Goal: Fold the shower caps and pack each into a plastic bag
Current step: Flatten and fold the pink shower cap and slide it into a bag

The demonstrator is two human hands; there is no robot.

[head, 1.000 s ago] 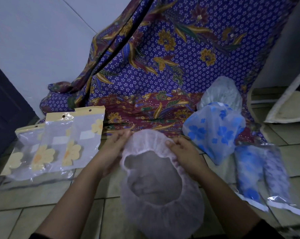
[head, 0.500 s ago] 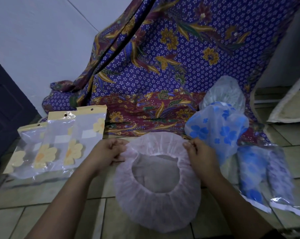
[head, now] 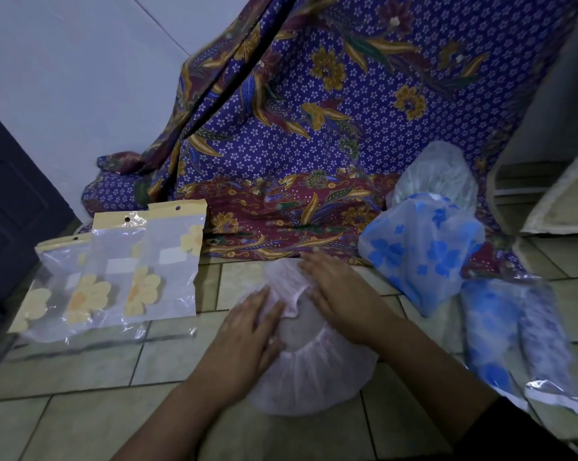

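A pale pink shower cap (head: 314, 377) is laid on the tiled floor (head: 81, 394), directly under and between the two hands. Its far edge is seen gathered inward beneath the fingers, and its elastic opening shows in the gap between the hands. The left hand (head: 247, 331) is laid flat on the cap's left side, fingers straight and close together, nothing being gripped. The right hand (head: 340, 301) is likewise spread flat, palm down, over the cap's far right portion, its fingers extended and pressed on the gathered material.

Left of the left hand, a fanned row of empty plastic bags (head: 121, 277) with yellow headers and yellow flower prints is laid on the floor, apart from the cap. Right of the right hand, a blue-flowered shower cap (head: 423, 251) is heaped, and a clear shower cap (head: 440, 174) is seen just behind it. Nearer than those, to the right of the right forearm, two packed bags (head: 520, 337) are laid side by side, touching, each filled with a rolled blue-patterned cap. Beyond both hands, a purple batik cloth (head: 314, 128) is draped down to the floor, its lower border just past the right fingertips.
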